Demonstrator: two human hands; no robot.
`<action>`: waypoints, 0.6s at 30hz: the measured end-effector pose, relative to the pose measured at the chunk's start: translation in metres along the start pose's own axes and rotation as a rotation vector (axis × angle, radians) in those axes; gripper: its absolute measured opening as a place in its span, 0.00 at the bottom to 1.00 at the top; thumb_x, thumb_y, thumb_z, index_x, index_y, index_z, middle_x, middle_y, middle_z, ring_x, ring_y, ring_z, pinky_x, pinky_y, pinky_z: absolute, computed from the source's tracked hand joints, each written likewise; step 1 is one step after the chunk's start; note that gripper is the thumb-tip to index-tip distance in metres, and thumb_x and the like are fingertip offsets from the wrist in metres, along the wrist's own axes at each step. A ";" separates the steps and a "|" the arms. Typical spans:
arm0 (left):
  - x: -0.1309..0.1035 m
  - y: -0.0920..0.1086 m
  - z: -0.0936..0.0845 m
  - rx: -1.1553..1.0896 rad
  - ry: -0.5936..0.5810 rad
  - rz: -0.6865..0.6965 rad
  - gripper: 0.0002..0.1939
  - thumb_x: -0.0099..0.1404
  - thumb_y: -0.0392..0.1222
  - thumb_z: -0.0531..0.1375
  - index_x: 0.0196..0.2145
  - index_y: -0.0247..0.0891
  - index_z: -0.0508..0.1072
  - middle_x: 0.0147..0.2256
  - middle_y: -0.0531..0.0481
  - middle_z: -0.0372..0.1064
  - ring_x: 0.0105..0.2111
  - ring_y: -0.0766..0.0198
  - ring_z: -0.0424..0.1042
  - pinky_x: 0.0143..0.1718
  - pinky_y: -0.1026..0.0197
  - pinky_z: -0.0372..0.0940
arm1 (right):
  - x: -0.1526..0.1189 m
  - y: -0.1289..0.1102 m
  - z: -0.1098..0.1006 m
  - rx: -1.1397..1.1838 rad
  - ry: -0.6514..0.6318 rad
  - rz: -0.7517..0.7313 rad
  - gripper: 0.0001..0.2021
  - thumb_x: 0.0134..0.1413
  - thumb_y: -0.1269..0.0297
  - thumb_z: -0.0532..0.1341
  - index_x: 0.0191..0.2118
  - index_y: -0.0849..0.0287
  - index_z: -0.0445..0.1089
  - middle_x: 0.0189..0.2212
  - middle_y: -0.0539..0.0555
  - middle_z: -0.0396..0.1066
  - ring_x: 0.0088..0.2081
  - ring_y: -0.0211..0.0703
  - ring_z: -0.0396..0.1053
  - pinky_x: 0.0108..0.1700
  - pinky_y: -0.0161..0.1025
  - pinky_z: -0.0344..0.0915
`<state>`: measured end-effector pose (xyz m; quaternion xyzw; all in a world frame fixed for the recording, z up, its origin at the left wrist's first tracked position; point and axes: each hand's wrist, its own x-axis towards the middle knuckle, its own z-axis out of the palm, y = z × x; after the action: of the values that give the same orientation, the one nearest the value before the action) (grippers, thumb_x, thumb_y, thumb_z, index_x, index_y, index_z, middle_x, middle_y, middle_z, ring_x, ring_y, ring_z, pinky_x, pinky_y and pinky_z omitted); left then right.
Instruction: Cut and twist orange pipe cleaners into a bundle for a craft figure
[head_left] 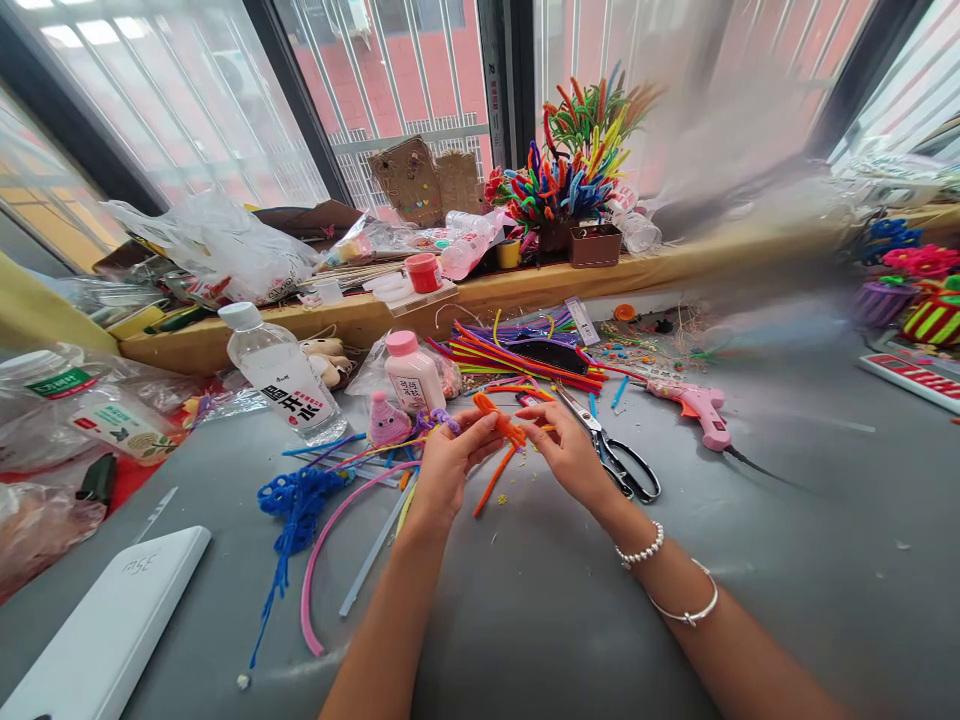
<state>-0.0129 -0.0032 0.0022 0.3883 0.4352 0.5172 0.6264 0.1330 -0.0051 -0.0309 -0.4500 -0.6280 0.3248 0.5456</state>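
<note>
Over the grey table, an orange pipe cleaner (508, 426), looped and twisted at its upper part, is between my two hands. My left hand (456, 462) pinches it from the left. The fingertips of my right hand (564, 452) are closed on its right side. A straight orange end (493, 483) hangs below toward the table. Black-handled scissors (616, 455) lie just behind my right hand. Left of my left hand are a small pink crocheted figure (388, 420) and a pink-capped bottle (415, 374).
A pink glue gun (701, 408) lies at the right, its cord trailing. Bundled pipe cleaners (525, 362) lie behind my hands. Blue yarn (296, 510), a water bottle (281, 375) and a white device (112, 625) are at the left.
</note>
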 end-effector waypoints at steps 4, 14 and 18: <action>0.000 0.000 0.000 -0.016 0.031 0.048 0.10 0.47 0.39 0.64 0.28 0.32 0.71 0.29 0.49 0.73 0.30 0.66 0.72 0.38 0.64 0.66 | -0.001 -0.002 0.001 -0.045 -0.010 -0.026 0.11 0.51 0.58 0.55 0.31 0.57 0.70 0.31 0.54 0.63 0.35 0.42 0.64 0.32 0.35 0.63; -0.002 -0.004 0.007 -0.016 0.000 0.097 0.09 0.48 0.39 0.63 0.29 0.33 0.72 0.30 0.49 0.74 0.31 0.66 0.72 0.37 0.65 0.65 | -0.004 -0.002 0.007 -0.063 -0.124 -0.070 0.10 0.50 0.60 0.57 0.30 0.57 0.73 0.29 0.53 0.63 0.32 0.40 0.63 0.31 0.36 0.62; -0.003 -0.004 0.008 -0.026 0.003 0.118 0.09 0.48 0.40 0.63 0.29 0.34 0.73 0.28 0.51 0.73 0.29 0.68 0.72 0.34 0.66 0.65 | -0.003 -0.003 0.005 -0.094 -0.138 -0.073 0.09 0.50 0.62 0.57 0.31 0.58 0.73 0.29 0.52 0.63 0.32 0.39 0.63 0.34 0.36 0.62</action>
<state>-0.0044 -0.0068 0.0011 0.4044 0.4055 0.5593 0.5993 0.1274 -0.0086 -0.0307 -0.4286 -0.6945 0.3051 0.4908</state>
